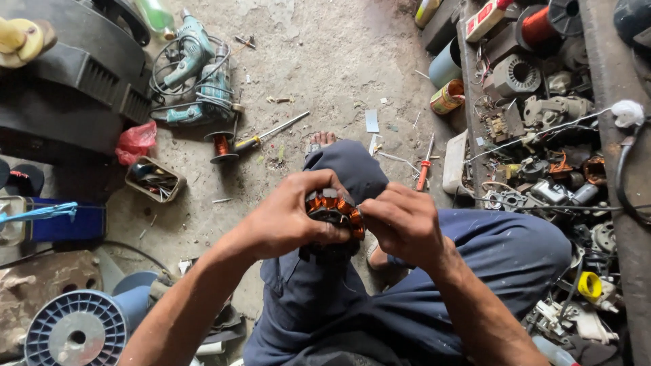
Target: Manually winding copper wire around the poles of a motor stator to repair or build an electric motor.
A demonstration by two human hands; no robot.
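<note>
A round motor stator (333, 215) with copper wire coils sits on my knee, which is covered by dark blue trousers (352, 169). My left hand (288, 217) wraps around the stator's left side, thumb across its front. My right hand (405, 222) pinches at the copper windings on its right edge with the fingertips. Both hands touch the stator.
Two teal power drills (196, 74) with cables lie on the concrete floor, beside a copper wire spool (222, 146) and screwdrivers (270, 133) (424, 169). A low bench (542, 135) at right is heaped with motor parts. A blue plastic spool (76, 330) lies lower left.
</note>
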